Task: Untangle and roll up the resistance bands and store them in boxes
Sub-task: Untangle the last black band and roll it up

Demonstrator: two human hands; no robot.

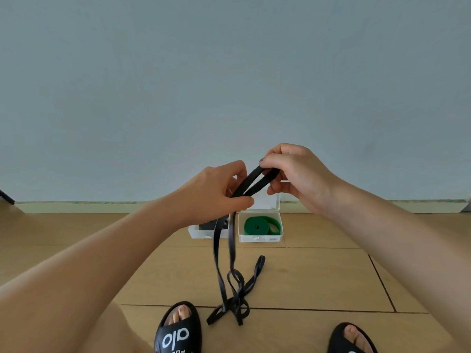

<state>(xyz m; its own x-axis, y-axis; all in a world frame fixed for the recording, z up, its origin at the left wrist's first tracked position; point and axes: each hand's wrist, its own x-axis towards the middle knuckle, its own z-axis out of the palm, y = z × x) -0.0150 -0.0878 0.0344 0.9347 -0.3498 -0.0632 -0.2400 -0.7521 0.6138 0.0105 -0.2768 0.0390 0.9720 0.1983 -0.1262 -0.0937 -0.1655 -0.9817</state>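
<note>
Black band (230, 250) held up between both hands, its lower end knotted on the floor (318, 276).

The band's top loop runs from the left hand (219, 192), pinched between thumb and fingers, up to the right hand (293, 171), whose fingers are closed on the fold. Two strands hang from the left hand to a tangle between the slippers (178, 329). Behind the strands sit two clear boxes: the right box (260, 226) is open with a rolled green band (261, 225) inside; the left box (204, 231) is mostly hidden by the left hand, something dark in it hard to make out. Both slippers are cut off by the bottom edge.
</note>
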